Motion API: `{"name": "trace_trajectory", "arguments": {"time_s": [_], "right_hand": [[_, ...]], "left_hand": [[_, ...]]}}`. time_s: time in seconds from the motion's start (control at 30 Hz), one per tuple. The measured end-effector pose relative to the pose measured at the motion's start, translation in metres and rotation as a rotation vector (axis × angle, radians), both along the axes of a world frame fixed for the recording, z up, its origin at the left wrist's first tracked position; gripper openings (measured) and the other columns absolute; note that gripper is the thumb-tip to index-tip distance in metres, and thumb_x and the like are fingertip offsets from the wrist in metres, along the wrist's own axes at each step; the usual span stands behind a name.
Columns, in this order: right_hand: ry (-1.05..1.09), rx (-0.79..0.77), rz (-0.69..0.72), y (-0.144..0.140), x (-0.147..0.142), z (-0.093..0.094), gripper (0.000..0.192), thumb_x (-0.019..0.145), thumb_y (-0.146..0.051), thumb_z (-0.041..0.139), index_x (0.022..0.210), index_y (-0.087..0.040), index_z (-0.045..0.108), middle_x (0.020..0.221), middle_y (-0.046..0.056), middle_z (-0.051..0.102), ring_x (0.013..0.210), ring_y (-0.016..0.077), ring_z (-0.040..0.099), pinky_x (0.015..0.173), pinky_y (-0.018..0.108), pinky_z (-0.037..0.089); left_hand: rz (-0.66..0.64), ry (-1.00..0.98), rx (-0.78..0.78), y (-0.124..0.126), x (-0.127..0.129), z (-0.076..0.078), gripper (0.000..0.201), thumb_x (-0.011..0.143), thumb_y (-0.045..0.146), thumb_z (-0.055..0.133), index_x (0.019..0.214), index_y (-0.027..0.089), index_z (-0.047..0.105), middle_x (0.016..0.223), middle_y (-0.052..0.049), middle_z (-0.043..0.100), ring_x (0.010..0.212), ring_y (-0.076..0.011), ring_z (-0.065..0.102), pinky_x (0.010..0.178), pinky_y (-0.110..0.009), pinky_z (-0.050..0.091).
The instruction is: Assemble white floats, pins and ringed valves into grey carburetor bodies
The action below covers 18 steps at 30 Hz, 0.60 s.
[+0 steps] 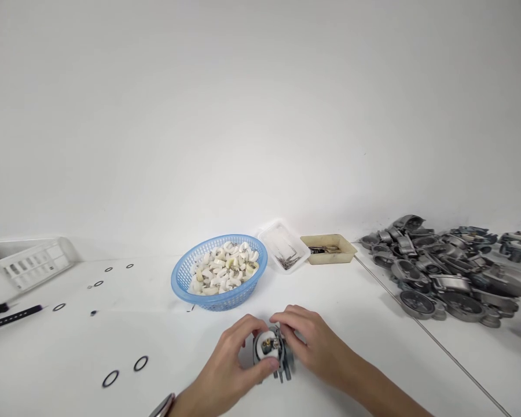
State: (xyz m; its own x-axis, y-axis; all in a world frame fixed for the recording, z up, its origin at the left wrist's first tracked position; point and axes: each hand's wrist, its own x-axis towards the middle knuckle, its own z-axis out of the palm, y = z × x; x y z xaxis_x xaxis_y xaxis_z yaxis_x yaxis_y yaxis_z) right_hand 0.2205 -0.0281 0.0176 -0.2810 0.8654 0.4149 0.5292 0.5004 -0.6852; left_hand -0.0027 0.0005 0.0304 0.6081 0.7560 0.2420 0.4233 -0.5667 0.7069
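My left hand (226,365) grips a grey metal carburetor body (282,365) from its left side, thumb along the near rim and fingers round the far side. A white plastic float (265,336) sits in its round opening, beside small brass parts. My right hand (310,341) is at the far right edge of the carburetor body, its fingers bent and drawn together. Whatever lies between those fingertips is hidden or too small to see. Beyond the hands stands a blue plastic basket (178,281) full of white floats (226,269).
A clear tray (271,240) of thin metal pins touches a beige tray (349,255) with dark tools. Grey metal carburetor parts (451,278) are heaped at right, behind a thin rod (438,341). Black rings (110,379), a perforated strap (15,318) and a white case (35,266) lie left.
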Motion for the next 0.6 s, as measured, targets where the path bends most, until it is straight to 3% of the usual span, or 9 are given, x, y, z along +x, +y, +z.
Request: {"name": "trace_trajectory", "arguments": {"time_s": [0.17, 0.37, 0.6], "right_hand": [[0.198, -0.120, 0.003, -0.001, -0.001, 0.005, 0.029, 0.104, -0.029, 0.048, 0.109, -0.024, 0.077, 0.094, 0.006, 0.067, 0.080, 0.0209, 0.063, 0.072, 0.032, 0.047], [0.480, -0.301, -0.030, 0.004, -0.012, -0.002, 0.019, 0.091, -0.032, 0.061, 0.095, -0.019, 0.074, 0.075, 0.001, 0.061, 0.074, 0.0194, 0.057, 0.073, 0.033, 0.047], [0.557, -0.344, -0.060, 0.007, -0.017, -0.005, 0.017, 0.082, -0.032, 0.067, 0.085, -0.018, 0.076, 0.069, 0.000, 0.060, 0.068, 0.0182, 0.055, 0.069, 0.032, 0.045]], "left_hand": [[0.012, 0.009, -0.003, 0.000, 0.000, 0.000, 0.022, 0.091, 0.041, 0.070, 0.106, 0.024, 0.066, 0.099, -0.002, 0.069, 0.089, -0.0205, 0.058, 0.080, -0.030, 0.046], [0.002, -0.002, 0.001, 0.000, 0.000, 0.000, 0.021, 0.090, 0.036, 0.072, 0.106, 0.024, 0.066, 0.099, -0.002, 0.067, 0.089, -0.0202, 0.058, 0.082, -0.030, 0.047], [-0.005, -0.003, 0.021, 0.000, 0.000, -0.003, 0.020, 0.089, 0.033, 0.073, 0.106, 0.025, 0.066, 0.097, -0.001, 0.067, 0.088, -0.0198, 0.058, 0.082, -0.030, 0.047]]}}
